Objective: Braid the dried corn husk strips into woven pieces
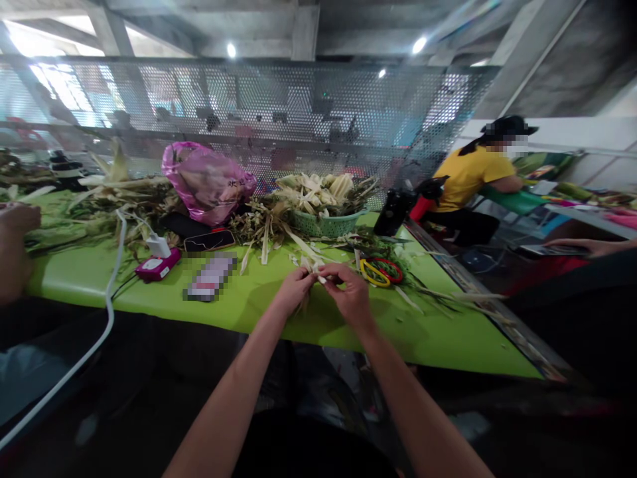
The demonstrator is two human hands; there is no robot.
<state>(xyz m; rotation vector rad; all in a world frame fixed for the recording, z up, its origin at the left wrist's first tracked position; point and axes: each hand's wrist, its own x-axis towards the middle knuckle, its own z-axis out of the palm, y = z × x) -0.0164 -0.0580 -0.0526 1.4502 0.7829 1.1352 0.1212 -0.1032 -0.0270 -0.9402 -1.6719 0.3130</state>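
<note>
My left hand (297, 287) is closed on a small bundle of pale dried husk (312, 265) above the green table (249, 302). Touching the same bundle from the right, my right hand (348, 287) pinches a whitish piece of it. Just beyond both hands stands a green basket (326, 226) heaped with cream husk pieces (318, 192). Scissors with yellow handles (374, 273) and a pair with red handles (393, 269) lie right of my right hand.
Left of my hands are a phone (212, 275), a purple power socket (158, 264) with a white cable, and a pink bag (206, 182). A black bottle (393, 211) stands behind the scissors. Another person's hand (20, 219) is at far left; a person in yellow (472, 172) sits right.
</note>
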